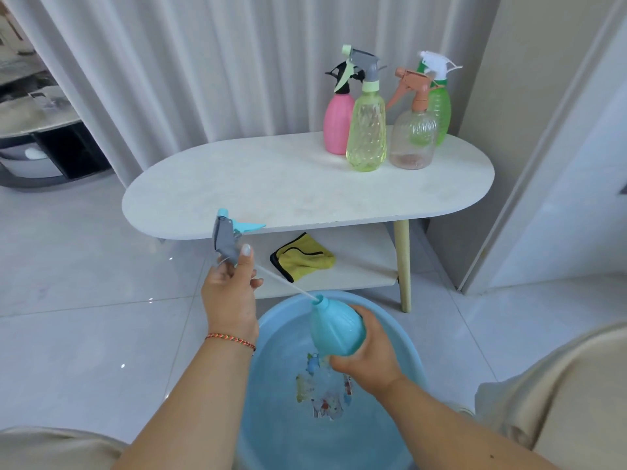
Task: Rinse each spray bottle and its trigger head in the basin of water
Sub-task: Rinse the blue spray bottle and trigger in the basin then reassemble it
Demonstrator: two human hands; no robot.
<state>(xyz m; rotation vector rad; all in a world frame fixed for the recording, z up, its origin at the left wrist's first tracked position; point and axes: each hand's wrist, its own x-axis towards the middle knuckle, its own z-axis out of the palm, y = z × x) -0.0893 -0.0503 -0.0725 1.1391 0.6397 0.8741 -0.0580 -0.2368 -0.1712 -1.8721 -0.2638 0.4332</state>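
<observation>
Gripping bottle (pixel 337 329) – R hand (pixel 368 362); L hand (pixel 230 286) pinches head (pixel 229 237).

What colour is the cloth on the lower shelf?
Yellow with a dark edging, the cloth shows in the head view.

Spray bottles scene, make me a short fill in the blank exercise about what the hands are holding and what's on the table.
1. The right hand grips the ____ bottle above the basin.
2. The left hand holds the trigger head, whose tube's tip is in the bottle's ____.
3. ____ spray bottles stand on the table.
4. A yellow ____ lies on the lower shelf.

Missing words: blue; neck; four; cloth
</observation>
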